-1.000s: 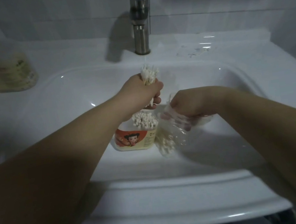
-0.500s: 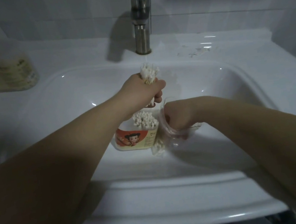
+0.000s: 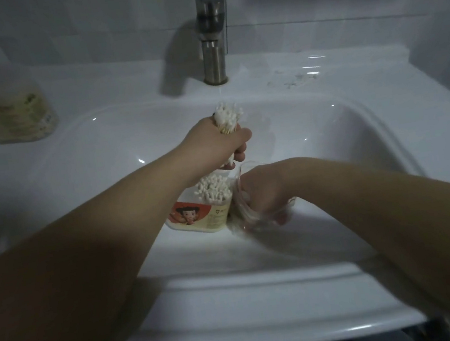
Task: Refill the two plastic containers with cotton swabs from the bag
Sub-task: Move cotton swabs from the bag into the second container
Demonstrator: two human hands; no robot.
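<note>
A plastic container [image 3: 204, 217] with a cartoon label stands in the sink basin, white cotton swabs [image 3: 213, 191] sticking out of its top. Just above it, my left hand [image 3: 214, 145] grips a bundle of cotton swabs [image 3: 227, 117], their tips pointing up. Right of the container lies the clear plastic bag [image 3: 240, 220]. My right hand [image 3: 264, 187] is pushed inside it, fingers down toward the bag's bottom; the blurred plastic hides what they touch. A second labelled container [image 3: 6, 121] lies on the counter at far left.
The white sink [image 3: 236, 294] fills the view, its front rim close to me. A metal faucet [image 3: 211, 38] stands at the back centre, behind my left hand. Tiled wall rises behind the counter.
My right hand let go of the bag's outside and slid into its opening, deeper now, and the bag sank lower in the basin. My left hand has held the bundle in place.
</note>
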